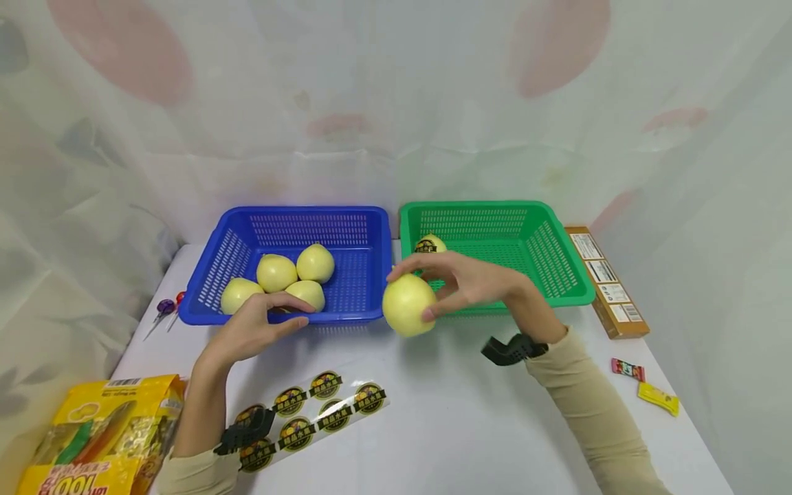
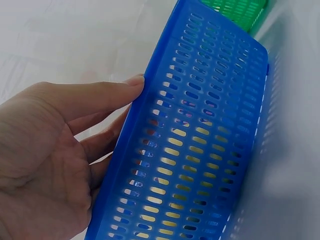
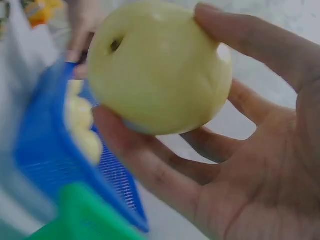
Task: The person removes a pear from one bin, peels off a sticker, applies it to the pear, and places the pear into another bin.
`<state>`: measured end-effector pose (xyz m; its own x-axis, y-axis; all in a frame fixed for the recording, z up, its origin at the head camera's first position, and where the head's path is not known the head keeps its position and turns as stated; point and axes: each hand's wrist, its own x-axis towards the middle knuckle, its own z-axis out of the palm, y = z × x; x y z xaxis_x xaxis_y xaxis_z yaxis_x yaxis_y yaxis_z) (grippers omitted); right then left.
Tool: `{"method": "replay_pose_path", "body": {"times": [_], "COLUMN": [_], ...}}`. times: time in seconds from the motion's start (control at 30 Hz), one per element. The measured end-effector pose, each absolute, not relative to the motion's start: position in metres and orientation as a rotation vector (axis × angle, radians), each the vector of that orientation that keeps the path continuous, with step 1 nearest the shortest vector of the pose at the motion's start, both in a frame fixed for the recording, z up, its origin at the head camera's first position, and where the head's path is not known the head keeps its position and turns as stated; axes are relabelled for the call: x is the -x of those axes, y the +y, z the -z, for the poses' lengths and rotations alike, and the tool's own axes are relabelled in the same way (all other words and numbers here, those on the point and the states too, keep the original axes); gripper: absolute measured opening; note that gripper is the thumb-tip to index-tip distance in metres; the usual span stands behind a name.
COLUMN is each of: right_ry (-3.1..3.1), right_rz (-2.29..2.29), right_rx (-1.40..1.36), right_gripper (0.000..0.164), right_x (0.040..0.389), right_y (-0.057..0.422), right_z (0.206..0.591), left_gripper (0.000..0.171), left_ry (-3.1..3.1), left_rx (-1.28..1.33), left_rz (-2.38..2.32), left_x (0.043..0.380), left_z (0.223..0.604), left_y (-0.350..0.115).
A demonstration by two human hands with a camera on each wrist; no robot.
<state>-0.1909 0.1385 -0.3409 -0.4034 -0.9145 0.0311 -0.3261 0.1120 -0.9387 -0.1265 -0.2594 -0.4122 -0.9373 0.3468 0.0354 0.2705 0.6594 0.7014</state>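
In the head view my right hand [image 1: 467, 280] holds a pale yellow pear [image 1: 408, 304] in front of the gap between the two baskets. The right wrist view shows thumb and fingers spread around the pear [image 3: 160, 70], a small dark hollow on its skin. My left hand [image 1: 250, 328] grips the front rim of the blue basket [image 1: 346, 317], thumb outside and fingers over the edge. Several yellow pears [image 1: 276, 273] lie inside it, one partly behind that hand. The green basket [image 1: 495, 308] contains one pear [image 1: 436, 242] with a black-and-gold sticker [image 1: 425, 246], partly hidden.
A sheet of round black-and-gold stickers [image 1: 297, 434] lies before the blue basket. A yellow bag [image 1: 102, 433] and two lollipops [image 1: 165, 307] are at left. At right are a brown box [image 1: 609, 283] and two small wrapped snacks [image 1: 658, 398]. A curtain hangs behind.
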Motion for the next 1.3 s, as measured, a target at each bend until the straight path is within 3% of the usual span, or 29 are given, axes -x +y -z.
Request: {"method": "replay_pose_path", "body": {"times": [0.3, 0.63, 0.97, 1.17, 1.3], "right_ry": [1.935, 2.062, 2.135, 2.292, 2.502], "right_rz": [1.199, 1.196, 1.281, 1.275, 1.338], "right_rx": [0.980, 0.823, 0.852, 0.933, 0.998], "right_gripper": [0.064, 0.068, 0.075, 0.069, 0.058], "right_x": [0.136, 0.109, 0.097, 0.088, 0.079], "right_y": [0.172, 0.179, 0.184, 0.182, 0.171], "right_z": [0.407, 0.467, 0.475, 0.467, 0.457], "left_gripper": [0.019, 0.018, 0.030, 0.031, 0.029], "left_ry": [2.829, 2.877, 2.948, 2.890, 2.803], "left_rx": [-0.550, -0.590, -0.716, -0.777, -0.687], "left_rz": [-1.160, -1.197, -1.281, -1.232, -1.156], "left_x": [0.121, 0.115, 0.092, 0.062, 0.045], "left_z": [0.416, 0.420, 0.413, 0.416, 0.430], "left_y": [-0.255, -0.251, -0.238, -0.230, -0.227]}}
